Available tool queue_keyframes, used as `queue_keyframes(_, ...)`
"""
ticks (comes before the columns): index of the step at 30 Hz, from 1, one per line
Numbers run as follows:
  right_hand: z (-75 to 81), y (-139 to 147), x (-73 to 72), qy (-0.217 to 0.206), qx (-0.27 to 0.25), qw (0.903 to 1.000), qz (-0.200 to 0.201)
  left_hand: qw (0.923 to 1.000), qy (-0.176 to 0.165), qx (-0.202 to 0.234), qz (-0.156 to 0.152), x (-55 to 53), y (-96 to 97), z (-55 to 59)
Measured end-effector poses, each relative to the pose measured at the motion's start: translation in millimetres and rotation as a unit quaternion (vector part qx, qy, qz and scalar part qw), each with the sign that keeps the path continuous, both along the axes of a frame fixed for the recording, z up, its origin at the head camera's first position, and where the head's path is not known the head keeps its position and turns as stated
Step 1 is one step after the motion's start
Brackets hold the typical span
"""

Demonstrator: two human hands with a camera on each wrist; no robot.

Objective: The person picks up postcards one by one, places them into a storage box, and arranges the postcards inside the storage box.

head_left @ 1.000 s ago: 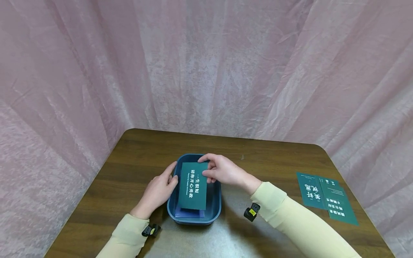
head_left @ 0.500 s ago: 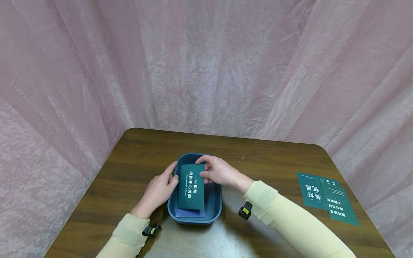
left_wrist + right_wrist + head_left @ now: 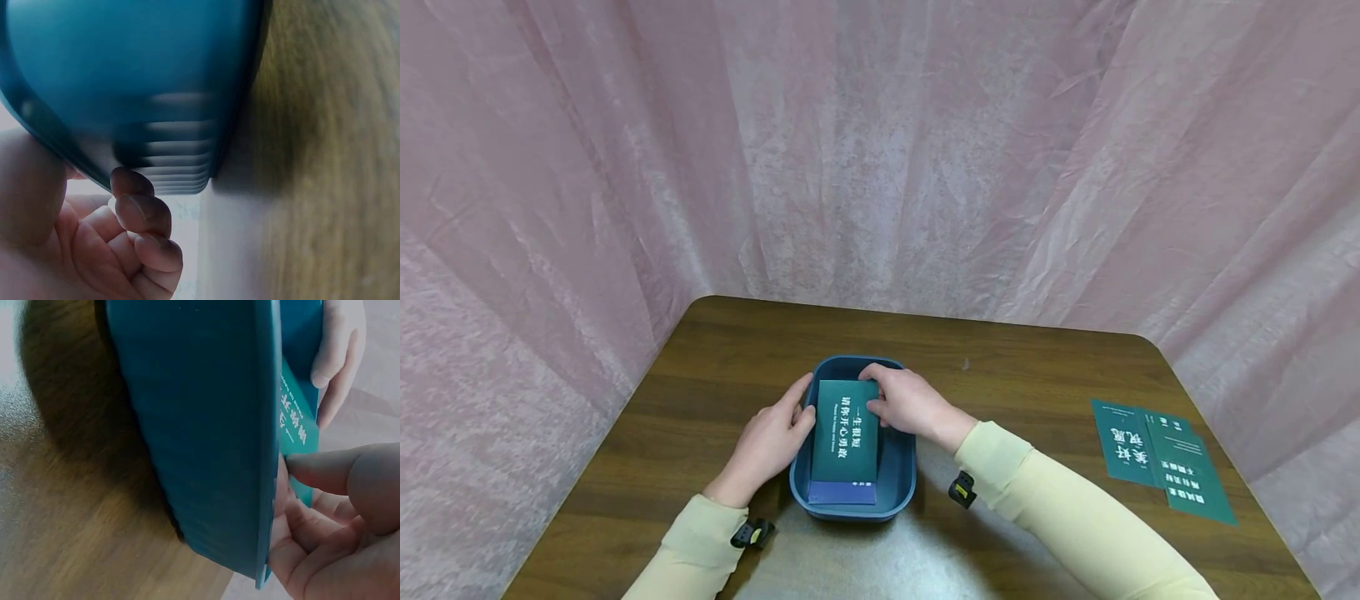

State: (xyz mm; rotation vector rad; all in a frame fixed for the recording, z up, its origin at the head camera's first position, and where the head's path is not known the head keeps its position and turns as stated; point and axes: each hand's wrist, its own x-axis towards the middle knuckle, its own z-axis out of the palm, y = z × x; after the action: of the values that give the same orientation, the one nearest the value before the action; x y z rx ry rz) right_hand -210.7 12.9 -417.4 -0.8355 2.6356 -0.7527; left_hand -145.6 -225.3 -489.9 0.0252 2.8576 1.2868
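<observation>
A blue plastic basket (image 3: 897,479) with rounded corners stands on the table. My left hand (image 3: 767,446) holds its left rim, thumb over the edge and curled fingers against the outer wall, as the left wrist view shows. My right hand (image 3: 917,407) reaches over the right rim and pinches the upper right edge of a green card (image 3: 846,433) with white lettering. Under that card, a purple card (image 3: 842,493) shows only its lower strip inside the basket. From the right wrist view, the thumb presses on the green card's face; the fingertips behind it are hidden.
Several green cards (image 3: 1183,467) with white print lie overlapping near the right edge of the brown wooden table (image 3: 1000,367). A pink curtain (image 3: 880,167) hangs behind the table and along its sides.
My right hand has lowered the green card into the basket, first shifting it slightly left, then a little back to the right. More of the purple card shows below it. My left hand has stayed put.
</observation>
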Motion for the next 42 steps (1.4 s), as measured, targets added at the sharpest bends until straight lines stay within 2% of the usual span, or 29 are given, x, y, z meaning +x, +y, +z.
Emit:
queue_keyframes(8, -3.9, -11.1, 2.7, 0.069, 0.090, 0.9935, 0.007, 1.0000, -0.006, 0.001, -0.001, -0.5, -1.1, 0.4)
queue_keyframes(17, -11.6, -21.3, 4.3, 0.057, 0.158, 0.9855, 0.024, 1.0000, -0.003, -0.007, 0.000, -0.6, -0.6, 0.3)
queue_keyframes(22, -17.0, -25.0, 5.6, 0.069, 0.184, 0.9799, 0.032, 1.0000, 0.000, -0.006, -0.001, -0.5, 0.3, -0.3)
queue_keyframes(29, -21.9, -26.0, 6.4, 0.090, 0.196, 0.9758, 0.035, 1.0000, 0.001, -0.007, -0.003, 0.1, 0.0, 0.7)
queue_keyframes(42, -21.2, -26.0, 6.9, 0.091, 0.181, 0.9790, 0.017, 1.0000, -0.001, -0.007, -0.001, 0.8, 1.7, 2.5)
